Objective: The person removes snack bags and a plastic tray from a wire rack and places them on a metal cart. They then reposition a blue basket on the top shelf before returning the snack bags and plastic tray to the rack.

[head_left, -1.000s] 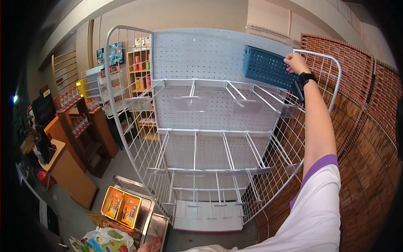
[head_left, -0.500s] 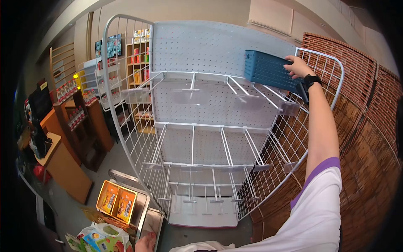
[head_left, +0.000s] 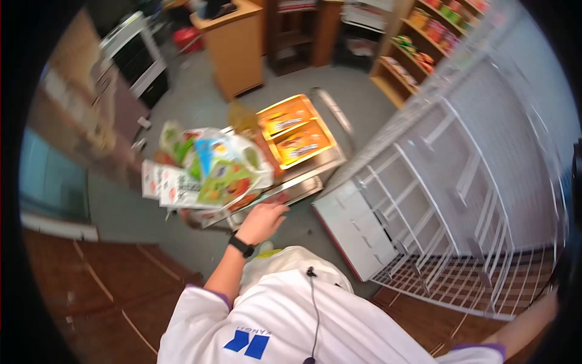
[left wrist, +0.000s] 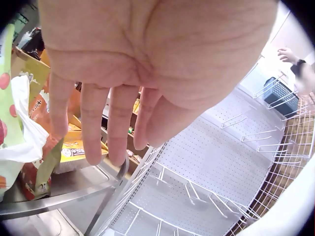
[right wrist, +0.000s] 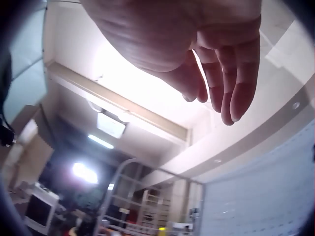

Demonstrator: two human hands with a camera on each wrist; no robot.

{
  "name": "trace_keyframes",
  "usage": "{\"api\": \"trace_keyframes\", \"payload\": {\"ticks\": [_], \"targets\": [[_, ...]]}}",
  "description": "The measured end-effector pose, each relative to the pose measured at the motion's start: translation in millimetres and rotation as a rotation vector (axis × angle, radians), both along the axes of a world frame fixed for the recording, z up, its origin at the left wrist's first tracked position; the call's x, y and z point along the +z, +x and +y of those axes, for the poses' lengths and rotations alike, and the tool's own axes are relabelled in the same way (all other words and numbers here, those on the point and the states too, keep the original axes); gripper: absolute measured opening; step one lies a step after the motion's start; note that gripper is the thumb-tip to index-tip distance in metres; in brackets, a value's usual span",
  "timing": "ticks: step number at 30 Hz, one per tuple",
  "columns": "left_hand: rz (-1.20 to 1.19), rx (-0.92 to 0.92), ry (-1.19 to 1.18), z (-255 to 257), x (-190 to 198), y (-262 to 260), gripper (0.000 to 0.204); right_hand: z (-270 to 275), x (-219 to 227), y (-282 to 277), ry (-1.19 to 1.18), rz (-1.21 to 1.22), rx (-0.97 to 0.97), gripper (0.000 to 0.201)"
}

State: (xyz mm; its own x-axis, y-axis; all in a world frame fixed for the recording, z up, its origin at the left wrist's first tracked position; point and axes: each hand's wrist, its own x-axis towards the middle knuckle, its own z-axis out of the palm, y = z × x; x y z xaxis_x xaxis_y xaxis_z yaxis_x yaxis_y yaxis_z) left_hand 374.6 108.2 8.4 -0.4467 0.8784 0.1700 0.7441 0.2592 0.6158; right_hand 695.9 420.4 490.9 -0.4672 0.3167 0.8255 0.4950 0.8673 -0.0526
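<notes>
Since the earlier frames the head has swung down from the wire shelf rack (head_left: 448, 200) to the floor, and the right hand (right wrist: 197, 44), which was up on the blue basket (left wrist: 279, 94), is now off it: the left wrist view shows it raised just above the basket (hung at the top right of the rack), not touching.

The left hand (head_left: 262, 219) reaches out at about 11 o'clock from the body toward the metal cart (head_left: 306, 188). Its fingers (left wrist: 118, 123) are straight and slightly apart, holding nothing. The nearest goods are the snack bags (head_left: 212, 170), heaped on the near end of the cart, just beyond the fingertips at roughly 10 o'clock; whether the hand touches the cart's edge I cannot tell. The heap's long side runs from 9 to 3 o'clock across the reach. Farther along the cart, at 1 o'clock from the hand, lie two orange boxes (head_left: 294, 132) side by side.

The right hand's fingers hang relaxed and close together against the ceiling, gripping nothing. The left hand is by far the nearer to the bags.
</notes>
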Motion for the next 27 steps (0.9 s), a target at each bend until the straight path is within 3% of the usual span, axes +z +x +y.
{"api": "trace_keyframes", "payload": {"ticks": [1, 3, 4, 6, 8, 10, 12, 14, 16, 17, 19, 20, 22, 23, 24, 27], "targets": [[-0.006, 0.062, -0.013, -10.2, 0.4, -2.3, 0.024, -6.2, -17.3, -7.0, -0.013, -0.006, 0.062, 0.025], [-0.025, 0.056, -0.110, -17.3, -1.1, -4.8, 0.023, -20.6, -75.1, -17.4, 0.000, -0.267, 0.097, 0.024], [-0.036, 0.079, -0.114, -22.9, -0.9, -8.5, 0.023, -30.4, -101.4, -34.4, 0.015, -0.401, 0.101, 0.026], [-0.058, 0.115, -0.113, -38.4, 3.3, -13.1, 0.023, -70.4, -156.0, -89.0, -0.085, -0.516, 0.288, 0.017], [-0.050, 0.144, -0.102, -51.2, 10.2, -17.0, 0.023, -98.6, -203.6, -140.2, -0.358, -0.537, 0.397, 0.017], [-0.053, 0.144, -0.102, -64.6, 9.9, -24.0, 0.022, -102.2, -268.5, -181.7, -0.399, -0.488, 0.493, 0.014], [-0.070, 0.173, -0.110, -78.3, 15.5, -29.9, 0.022, -107.8, -341.2, -216.6, -0.599, -0.398, 0.545, 0.012], [-0.087, 0.195, -0.120, -93.5, 18.8, -34.9, 0.021, -123.0, -403.7, -243.5, -1.121, -0.355, 0.542, 0.012], [-0.091, 0.236, -0.082, -110.1, 21.1, -43.5, 0.021, -128.6, -476.8, -261.6, -1.403, -0.289, 0.564, 0.014], [-0.087, 0.244, -0.082, -118.4, 24.0, -46.9, 0.022, -131.0, -497.6, -266.1, -1.407, -0.278, 0.552, 0.014], [-0.088, 0.230, -0.115, -133.5, 21.2, -56.6, 0.022, -135.4, -529.4, -273.8, -1.736, -0.253, 0.527, 0.015], [-0.090, 0.233, -0.145, -140.0, 19.9, -60.9, 0.022, -131.8, -546.5, -276.4, -1.740, -0.232, 0.512, 0.015], [-0.067, 0.205, -0.138, -149.0, 18.7, -69.5, 0.022, -117.3, -575.3, -279.0, -1.908, -0.104, 0.376, 0.015], [-0.073, 0.192, -0.141, -152.5, 19.5, -73.4, 0.022, -117.2, -583.4, -278.3, -1.919, -0.115, 0.362, 0.016], [-0.080, 0.179, -0.145, -155.1, 19.8, -77.8, 0.022, -93.4, -618.8, -283.9, -1.852, -0.089, 0.355, 0.018], [-0.059, 0.148, -0.118, -156.8, 25.4, -88.2, 0.021, -78.6, -622.9, -304.7, -1.969, -0.004, 0.264, 0.021]]}}
